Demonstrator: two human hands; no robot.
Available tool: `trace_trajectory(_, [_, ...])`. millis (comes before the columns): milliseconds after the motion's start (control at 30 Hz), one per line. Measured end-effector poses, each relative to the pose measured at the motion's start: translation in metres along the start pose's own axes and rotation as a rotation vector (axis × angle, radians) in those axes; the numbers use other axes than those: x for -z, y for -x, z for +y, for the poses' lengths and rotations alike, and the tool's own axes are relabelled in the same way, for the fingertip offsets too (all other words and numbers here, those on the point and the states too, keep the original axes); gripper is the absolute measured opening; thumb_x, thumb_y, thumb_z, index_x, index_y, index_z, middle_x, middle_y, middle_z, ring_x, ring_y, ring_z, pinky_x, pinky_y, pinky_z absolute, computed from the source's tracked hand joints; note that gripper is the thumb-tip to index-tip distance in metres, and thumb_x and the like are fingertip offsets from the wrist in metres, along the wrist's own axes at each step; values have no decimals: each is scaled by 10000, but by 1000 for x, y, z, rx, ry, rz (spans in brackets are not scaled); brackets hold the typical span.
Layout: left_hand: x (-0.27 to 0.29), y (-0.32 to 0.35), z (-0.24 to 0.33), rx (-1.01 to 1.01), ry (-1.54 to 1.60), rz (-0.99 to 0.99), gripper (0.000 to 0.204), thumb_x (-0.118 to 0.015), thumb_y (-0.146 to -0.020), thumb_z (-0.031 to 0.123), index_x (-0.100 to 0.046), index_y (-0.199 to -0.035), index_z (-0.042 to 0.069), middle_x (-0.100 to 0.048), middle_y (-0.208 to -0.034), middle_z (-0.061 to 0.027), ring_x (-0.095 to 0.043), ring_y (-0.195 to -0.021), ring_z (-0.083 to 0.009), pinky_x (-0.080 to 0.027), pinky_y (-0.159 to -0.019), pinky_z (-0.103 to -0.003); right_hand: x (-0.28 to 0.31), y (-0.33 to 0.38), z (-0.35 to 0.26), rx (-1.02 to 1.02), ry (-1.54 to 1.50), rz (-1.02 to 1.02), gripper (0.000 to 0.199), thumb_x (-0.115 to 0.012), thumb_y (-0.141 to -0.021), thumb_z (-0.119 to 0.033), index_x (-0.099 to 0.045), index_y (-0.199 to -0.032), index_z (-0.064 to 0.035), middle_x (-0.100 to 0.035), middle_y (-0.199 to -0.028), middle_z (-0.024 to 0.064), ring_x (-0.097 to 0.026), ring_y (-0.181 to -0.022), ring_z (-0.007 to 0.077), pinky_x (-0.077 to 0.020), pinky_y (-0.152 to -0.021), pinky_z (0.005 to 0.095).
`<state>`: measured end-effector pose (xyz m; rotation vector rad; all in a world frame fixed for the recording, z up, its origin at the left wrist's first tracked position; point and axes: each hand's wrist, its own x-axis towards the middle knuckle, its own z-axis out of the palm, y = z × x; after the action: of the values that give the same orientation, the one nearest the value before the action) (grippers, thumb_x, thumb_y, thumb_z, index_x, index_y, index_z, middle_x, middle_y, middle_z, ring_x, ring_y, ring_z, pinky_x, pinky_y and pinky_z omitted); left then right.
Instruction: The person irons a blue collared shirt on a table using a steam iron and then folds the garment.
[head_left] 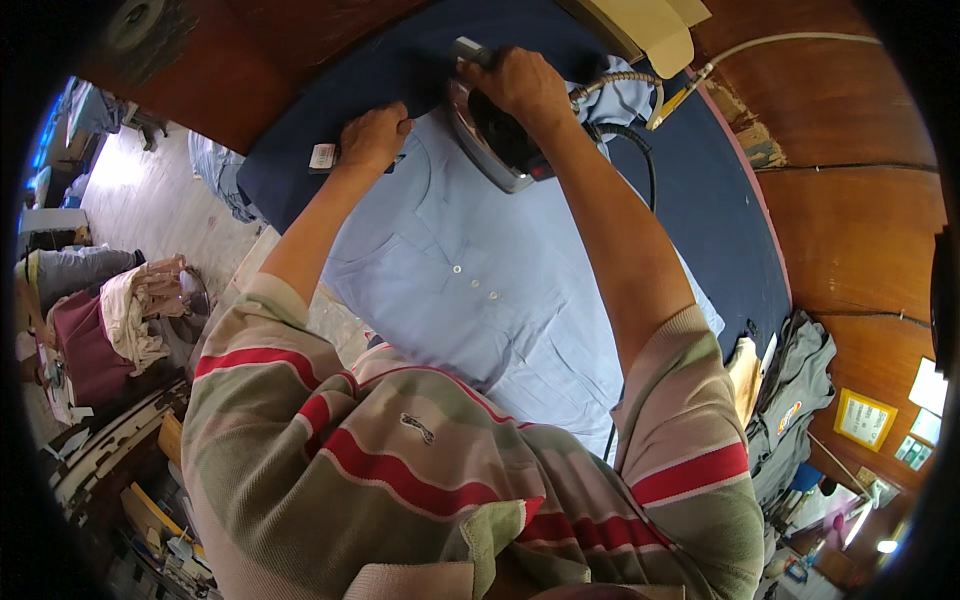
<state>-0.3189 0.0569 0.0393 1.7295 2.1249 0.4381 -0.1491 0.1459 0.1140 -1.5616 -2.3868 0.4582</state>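
Observation:
A light blue buttoned shirt (440, 270) lies spread over a dark navy ironing surface (700, 220). My right hand (525, 88) is wrapped around the handle of a steam iron (495, 150), whose metal soleplate rests on the upper part of the shirt. A ribbed hose (610, 82) and a black cord (645, 160) trail from the iron to the right. At the far left edge of the shirt, my left hand (372, 138) is closed, its fingers curled at the cloth there. Next to that wrist lies a small white tag (323, 157).
A cardboard box (650, 35) stands at the far edge. Bunched blue cloth (215, 170) hangs off the left side. Dark grey garments (795, 400) hang at the right, by a brown wooden wall (850, 220). Piled clothes (120, 320) sit on the left.

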Motion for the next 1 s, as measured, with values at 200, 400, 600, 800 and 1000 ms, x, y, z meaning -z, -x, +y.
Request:
trace_trajectory(200, [9,30,-41,-348,-114,85,360,-615,-812,319,-550,-1110,127,-581,-1114,-102,-540,-1052,-262,-360,-924,-438,-7,8,-2,84,80,-65,594,-566,-777,-579,-674,-924,-14,-653,-895,228,-634,-884,373,-505,-779,414])
trace_trajectory(400, [27,50,-65,-388,-275,-13,477,-668,-767,327,-527,-1181,136,-530,-1158,-96,-493,-1100,-263,-339,-969,-423,-2,21,-12,60,109,-142,588,-567,-788,-565,-648,-1004,-24,-650,-935,226,-637,-903,357,-499,-787,417])
trace_trajectory(600, [45,45,-73,-257,144,-44,206,-591,-823,163,-583,-1018,97,-611,-999,-68,-575,-959,-244,-395,-912,-343,-2,15,-12,-17,27,-156,588,-578,-779,-563,-647,-1003,-24,-654,-931,219,-638,-884,361,-497,-795,416])
trace_trajectory(800, [38,59,-109,-681,-364,447,191,-560,-769,45,-596,-955,68,-624,-1063,-36,-580,-963,-224,-419,-880,-338,1,12,-14,-19,7,-155,588,-577,-772,-581,-650,-1000,-43,-655,-928,216,-640,-892,352,-497,-788,411])
trace_trajectory(1000, [29,90,-117,-391,-242,201,312,-593,-709,87,-577,-1020,105,-539,-1226,-58,-494,-1139,-228,-365,-950,-410,11,26,-15,158,-25,-219,645,-573,-745,-641,-645,-998,-52,-656,-914,213,-640,-884,351,-501,-774,413])
